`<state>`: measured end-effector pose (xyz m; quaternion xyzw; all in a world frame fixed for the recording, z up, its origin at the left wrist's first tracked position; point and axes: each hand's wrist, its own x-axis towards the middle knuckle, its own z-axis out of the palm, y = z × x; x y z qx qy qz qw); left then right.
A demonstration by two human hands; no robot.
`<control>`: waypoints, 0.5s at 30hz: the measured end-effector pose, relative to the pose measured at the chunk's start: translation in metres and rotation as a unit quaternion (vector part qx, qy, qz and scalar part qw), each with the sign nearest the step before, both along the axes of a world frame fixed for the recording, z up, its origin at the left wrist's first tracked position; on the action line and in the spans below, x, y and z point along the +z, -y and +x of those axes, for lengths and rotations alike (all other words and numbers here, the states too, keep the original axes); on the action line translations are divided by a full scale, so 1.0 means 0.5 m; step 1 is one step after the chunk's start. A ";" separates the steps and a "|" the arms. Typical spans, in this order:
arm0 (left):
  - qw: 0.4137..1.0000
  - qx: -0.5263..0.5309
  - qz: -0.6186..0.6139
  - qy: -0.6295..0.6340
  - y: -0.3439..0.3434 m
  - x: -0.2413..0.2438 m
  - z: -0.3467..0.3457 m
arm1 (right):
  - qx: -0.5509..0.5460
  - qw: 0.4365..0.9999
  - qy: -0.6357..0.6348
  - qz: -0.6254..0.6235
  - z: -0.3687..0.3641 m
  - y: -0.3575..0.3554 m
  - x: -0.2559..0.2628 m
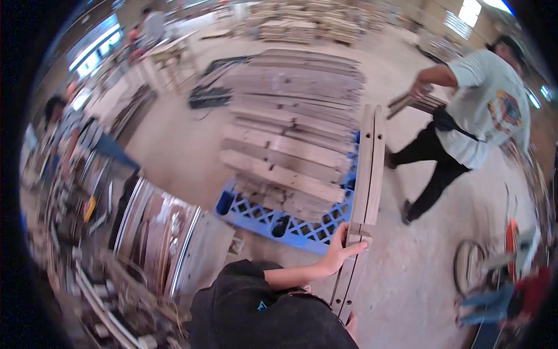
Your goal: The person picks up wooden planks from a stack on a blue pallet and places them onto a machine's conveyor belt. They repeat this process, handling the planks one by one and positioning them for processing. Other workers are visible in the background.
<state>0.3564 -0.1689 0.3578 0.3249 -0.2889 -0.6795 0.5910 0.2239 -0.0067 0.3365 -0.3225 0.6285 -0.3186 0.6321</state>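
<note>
My left hand [342, 253] grips a bundle of long wooden slats [368, 174] at mid-length, its thumb over the top faces. The slats lie side by side, with rounded far ends and round holes near both ends. Part of my right hand [351, 327] shows at the near end of the slats, against them; most of it is hidden by the slats and my black shirt. Left of the bundle, a large stack of wooden boards [287, 131] with notches rests on a blue plastic pallet [279, 224].
A person in a light shirt [484, 100] walks at the right, carrying wooden pieces. Another person [83, 131] stands left by a cluttered bench. A metal-edged surface [157, 240] with wood pieces lies at lower left. A person in red [532, 292] and a machine stand lower right.
</note>
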 end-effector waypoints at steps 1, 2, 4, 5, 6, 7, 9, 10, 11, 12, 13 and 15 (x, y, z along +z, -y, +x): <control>0.999 0.032 0.000 -0.012 -0.006 -0.003 0.016 | -0.013 1.000 0.006 -0.026 0.007 0.001 -0.002; 0.997 0.072 -0.002 -0.012 -0.015 -0.006 0.041 | -0.020 0.998 0.009 -0.051 0.003 0.006 -0.003; 0.988 0.152 0.009 -0.023 -0.032 -0.016 0.089 | 0.092 0.995 -0.003 -0.028 0.001 0.046 0.008; 0.982 0.188 0.015 -0.028 -0.047 -0.023 0.111 | 0.135 0.990 -0.009 -0.038 0.015 0.062 0.016; 0.976 0.216 0.012 -0.035 -0.055 -0.028 0.137 | 0.170 0.984 -0.013 -0.055 0.027 0.076 0.026; 0.959 0.280 0.030 -0.027 -0.070 -0.043 0.169 | 0.228 0.973 0.032 -0.010 0.049 0.104 0.036; 0.916 0.395 0.068 -0.011 -0.105 -0.065 0.242 | 0.327 0.934 0.113 0.089 0.100 0.168 0.053; 0.894 0.436 0.105 0.012 -0.121 -0.064 0.283 | 0.371 0.915 0.109 0.113 0.106 0.187 -0.004; 0.862 0.486 0.143 0.014 -0.138 -0.078 0.322 | 0.415 0.896 0.094 0.125 0.139 0.216 -0.039; 0.828 0.530 0.180 0.017 -0.149 -0.104 0.361 | 0.456 0.875 0.082 0.137 0.171 0.244 -0.066; 0.792 0.570 0.217 0.020 -0.164 -0.136 0.406 | 0.495 0.854 0.069 0.148 0.210 0.267 -0.093; 0.760 0.602 0.244 -0.026 -0.206 -0.217 0.507 | 0.617 0.784 0.022 0.062 0.314 0.303 -0.111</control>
